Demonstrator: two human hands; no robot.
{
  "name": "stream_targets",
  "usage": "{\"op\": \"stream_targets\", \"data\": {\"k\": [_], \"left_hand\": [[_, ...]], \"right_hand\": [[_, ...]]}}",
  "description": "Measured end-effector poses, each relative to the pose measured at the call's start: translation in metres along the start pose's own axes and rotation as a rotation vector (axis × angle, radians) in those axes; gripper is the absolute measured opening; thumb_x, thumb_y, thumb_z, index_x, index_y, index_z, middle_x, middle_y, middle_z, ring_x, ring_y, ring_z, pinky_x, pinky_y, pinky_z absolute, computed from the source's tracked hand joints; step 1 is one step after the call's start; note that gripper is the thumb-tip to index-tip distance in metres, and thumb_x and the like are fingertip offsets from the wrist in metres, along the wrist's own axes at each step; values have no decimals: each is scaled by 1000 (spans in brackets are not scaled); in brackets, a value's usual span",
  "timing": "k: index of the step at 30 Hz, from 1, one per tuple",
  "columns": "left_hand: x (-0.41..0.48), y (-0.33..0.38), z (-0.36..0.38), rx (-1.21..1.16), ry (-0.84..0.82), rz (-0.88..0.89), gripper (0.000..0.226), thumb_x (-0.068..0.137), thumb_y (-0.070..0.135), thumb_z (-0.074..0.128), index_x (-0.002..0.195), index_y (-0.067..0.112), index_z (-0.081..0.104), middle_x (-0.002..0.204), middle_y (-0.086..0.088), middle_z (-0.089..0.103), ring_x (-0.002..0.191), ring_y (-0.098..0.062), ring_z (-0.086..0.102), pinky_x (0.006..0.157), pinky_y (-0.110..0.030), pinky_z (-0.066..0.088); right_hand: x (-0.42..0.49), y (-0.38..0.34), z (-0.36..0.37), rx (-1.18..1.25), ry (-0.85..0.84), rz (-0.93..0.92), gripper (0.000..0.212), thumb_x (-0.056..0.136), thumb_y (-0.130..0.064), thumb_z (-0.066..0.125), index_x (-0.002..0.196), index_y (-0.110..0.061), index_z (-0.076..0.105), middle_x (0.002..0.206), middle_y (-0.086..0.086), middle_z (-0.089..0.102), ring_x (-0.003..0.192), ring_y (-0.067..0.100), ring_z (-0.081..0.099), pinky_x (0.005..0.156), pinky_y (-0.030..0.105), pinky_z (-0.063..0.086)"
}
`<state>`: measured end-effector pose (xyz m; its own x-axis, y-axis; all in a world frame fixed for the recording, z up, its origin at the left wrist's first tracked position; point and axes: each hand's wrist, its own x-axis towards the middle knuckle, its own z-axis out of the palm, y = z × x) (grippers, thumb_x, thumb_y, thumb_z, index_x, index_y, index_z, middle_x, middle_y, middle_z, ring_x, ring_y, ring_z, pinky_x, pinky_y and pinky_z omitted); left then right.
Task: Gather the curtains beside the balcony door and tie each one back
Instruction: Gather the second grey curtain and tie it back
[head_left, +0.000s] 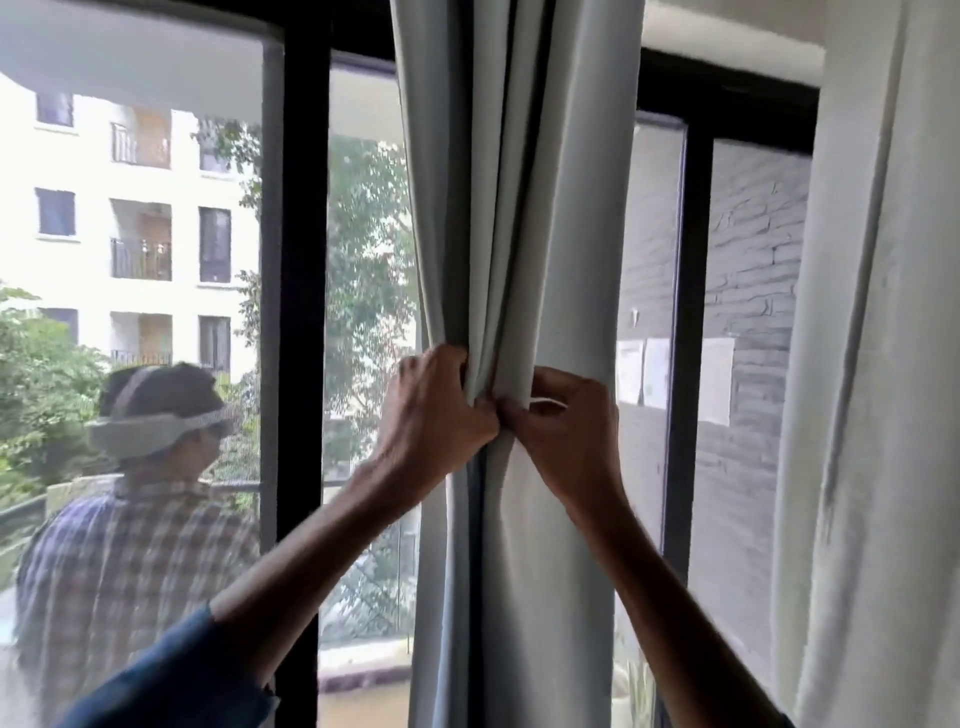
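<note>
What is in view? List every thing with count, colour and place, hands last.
gathered curtain: one, pale grey, centre, bunched at mid-height
loose curtain: one, off-white, right edge
door frame: one, black, behind the curtains
paper sheets: three, white, on grey brick wall, right pane
person in checked shirt: one, beyond left pane
building: one, cream, far left
left hand: one, gripping the gathered curtain's left side
right hand: one, gripping its right side

Top and hem of curtain (524, 218) off-frame
</note>
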<state>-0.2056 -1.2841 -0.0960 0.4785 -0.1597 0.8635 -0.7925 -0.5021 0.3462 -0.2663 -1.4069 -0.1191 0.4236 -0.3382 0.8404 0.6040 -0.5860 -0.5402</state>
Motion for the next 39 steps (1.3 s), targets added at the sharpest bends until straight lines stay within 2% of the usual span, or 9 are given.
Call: {"op": "stream_targets", "data": {"k": [4,8,13,18,23,28,31,35,39], "left_hand": [[-58,-15,20,33,-77,-68,27,73,25,72,63,17,49,54,2,46,50,-11,40,51,-29,33],[-113,-30,38,42,-137,-88,40,71,22,72,54,19,37,46,7,32,42,-7,31,42,-25,20],[-177,-50,55,85,-225,-128,33,73,23,72,54,14,46,46,5,31,43,-21,35,47,-25,26],[-228,-52,51,40,-224,-103,34,75,24,74,55,10,51,47,-7,42,43,-28,42,44,-31,35],[-259,-49,48,-36,-217,-81,22,81,22,75,68,11,61,51,-3,47,46,-24,47,46,-32,41],[-273,-52,57,-144,-252,-81,12,91,28,67,99,18,68,71,-4,66,59,-27,61,54,-35,50],[-279,-52,53,-280,-298,-51,25,101,23,57,125,17,58,86,0,68,65,-20,63,59,-34,53],[-286,-50,44,-391,-297,-49,36,102,5,51,132,20,39,65,6,44,49,-9,44,53,-18,40],[-292,-55,53,-397,-194,-111,56,100,8,56,145,21,26,72,-3,47,49,-9,44,51,-24,45]], "right_hand": [[-54,39,-3,-124,-14,42,6,82,-16,78,78,-20,80,63,-10,73,60,2,71,54,25,52],[-112,78,-3,-269,-20,111,29,82,-25,76,62,-7,66,56,10,61,58,24,65,55,35,49],[-181,99,3,-307,4,231,30,83,-23,77,58,-13,64,55,-2,62,55,9,64,56,32,49],[-248,105,4,-236,108,239,9,81,-16,78,89,-16,74,88,-7,67,79,9,68,66,28,60],[-281,83,4,-202,202,274,35,83,0,76,109,-20,63,98,-11,71,91,2,70,78,21,59],[-288,81,10,-168,214,206,60,90,-4,73,136,-15,37,138,0,60,106,13,72,79,29,61],[-288,85,6,-221,237,163,50,93,-16,69,134,-17,40,139,-13,55,107,16,71,77,40,62],[-286,97,-6,-290,201,68,52,91,6,65,132,-23,48,138,7,59,126,25,61,85,51,59],[-281,97,-6,-355,164,7,52,92,7,63,134,-21,53,137,8,63,122,20,64,81,39,61]]}}
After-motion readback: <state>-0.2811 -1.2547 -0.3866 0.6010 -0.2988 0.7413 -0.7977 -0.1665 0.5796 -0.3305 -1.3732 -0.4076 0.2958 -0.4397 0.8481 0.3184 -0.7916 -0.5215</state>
